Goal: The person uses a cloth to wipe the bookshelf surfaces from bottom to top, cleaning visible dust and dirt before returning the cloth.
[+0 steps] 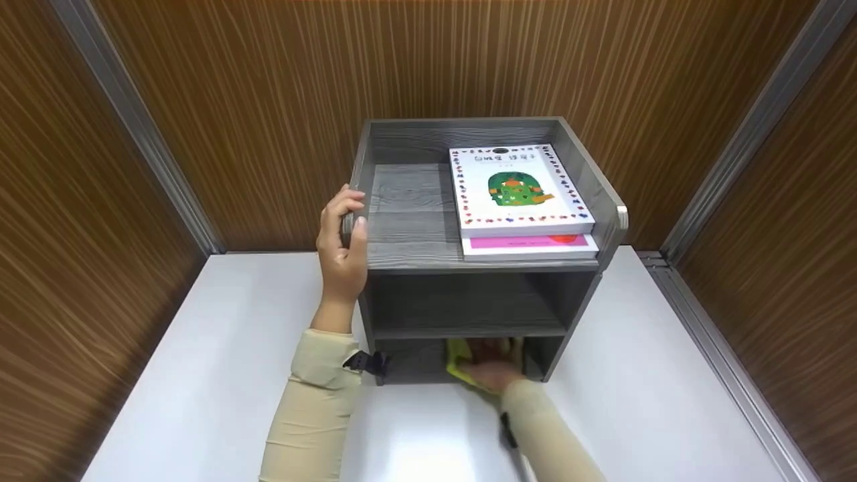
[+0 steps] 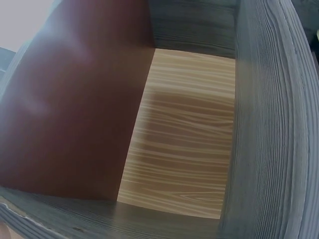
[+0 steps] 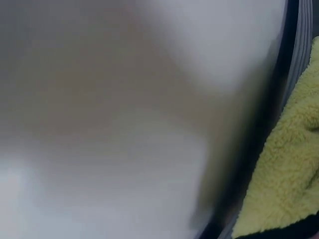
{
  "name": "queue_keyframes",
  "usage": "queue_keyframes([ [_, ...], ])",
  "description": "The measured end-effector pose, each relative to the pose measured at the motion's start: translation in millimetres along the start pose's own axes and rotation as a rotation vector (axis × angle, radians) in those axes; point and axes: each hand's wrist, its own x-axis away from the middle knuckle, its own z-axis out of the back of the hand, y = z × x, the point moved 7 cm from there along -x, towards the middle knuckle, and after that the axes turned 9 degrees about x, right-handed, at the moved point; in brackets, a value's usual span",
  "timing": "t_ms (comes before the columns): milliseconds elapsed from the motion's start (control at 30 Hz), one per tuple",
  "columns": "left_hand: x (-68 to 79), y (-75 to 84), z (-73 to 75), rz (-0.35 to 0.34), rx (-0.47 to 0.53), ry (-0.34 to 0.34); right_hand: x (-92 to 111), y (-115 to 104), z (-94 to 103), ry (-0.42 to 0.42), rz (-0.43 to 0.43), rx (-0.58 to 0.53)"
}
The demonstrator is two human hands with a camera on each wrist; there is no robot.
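A grey wood-grain shelf unit (image 1: 469, 333) with an open top tray and two compartments below stands on a white surface. My left hand (image 1: 343, 251) grips the front of its left side panel, with the fingers over the outer side and the thumb toward the tray. In the bottom compartment, my right hand (image 1: 494, 372) is on a fluffy yellow cloth (image 1: 457, 353). Blur and shade obscure how those fingers lie. The right wrist view shows the same cloth (image 3: 286, 164) with a dark border, but not the fingers. The left wrist view looks over the unit's grey panel (image 2: 271, 124).
Two books lie stacked at the right of the top tray: a white one (image 1: 519, 187) with a green picture over one with a pink band (image 1: 529, 242). Brown wood-grain walls (image 1: 268, 100) enclose the white tabletop (image 1: 221, 348), with metal rails (image 1: 730, 355) at the sides.
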Motion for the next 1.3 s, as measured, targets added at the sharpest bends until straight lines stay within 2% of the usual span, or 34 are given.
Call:
queue_keyframes([
  [100, -0.4, 0.2, -0.5, 0.000, 0.000, -0.004, 3, 22, 1.5, 0.041, -0.024, 0.052],
  [233, -1.3, 0.4, -0.5, -0.001, 0.012, 0.009, 4, 33, -0.6, 0.052, 0.000, 0.036],
  [400, -1.6, -1.1, -2.0, 0.010, 0.024, 0.019, 4, 35, 0.6, 0.048, -0.012, 0.024],
  [733, -0.9, -2.0, -3.2, 0.013, 0.042, 0.023, 2, 27, -0.5, -0.015, -0.032, -0.037],
  [867, -0.8, -1.5, -2.4, 0.014, 0.054, 0.026, 1, 21, -2.4, -0.023, -0.041, -0.054],
  [933, -0.1, -0.9, -2.9, 0.012, 0.054, 0.024, -1, 15, -3.0, -0.012, -0.016, 0.019],
  [1000, 0.8, -0.8, -3.6, 0.015, 0.065, 0.027, -3, 8, -3.2, 0.003, 0.002, 0.032],
  [1100, 0.0, 0.6, -2.1, 0.015, 0.062, 0.025, -9, -11, -2.9, 0.021, 0.036, 0.055],
  [1167, -0.3, 0.5, -2.2, 0.020, 0.068, 0.024, -13, -24, -2.6, 0.027, 0.038, 0.001],
  [1300, 0.9, -0.8, -2.7, 0.018, 0.069, 0.023, -17, -52, -4.3, 0.028, 0.082, 0.005],
])
